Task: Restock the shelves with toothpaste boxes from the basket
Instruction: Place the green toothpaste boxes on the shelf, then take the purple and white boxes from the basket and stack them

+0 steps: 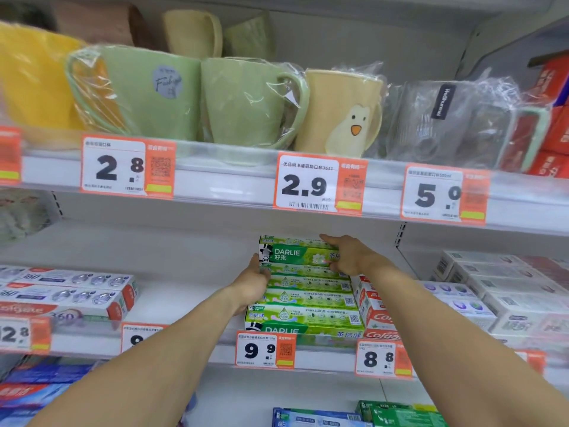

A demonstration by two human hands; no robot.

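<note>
A green Darlie toothpaste box [295, 252] lies at the back of the middle shelf, above a row of several more green Darlie boxes [304, 300]. My left hand [254, 280] holds its left end, thumb on the front. My right hand [345, 255] grips its right end, fingers curled over the top and front. The basket is out of sight.
Colgate boxes [67, 294] fill the shelf's left part and red Colgate boxes [377, 315] sit right of the green row. White boxes [492, 291] stack at the far right. Wrapped mugs [246, 100] stand on the upper shelf, whose edge [215, 183] overhangs my hands.
</note>
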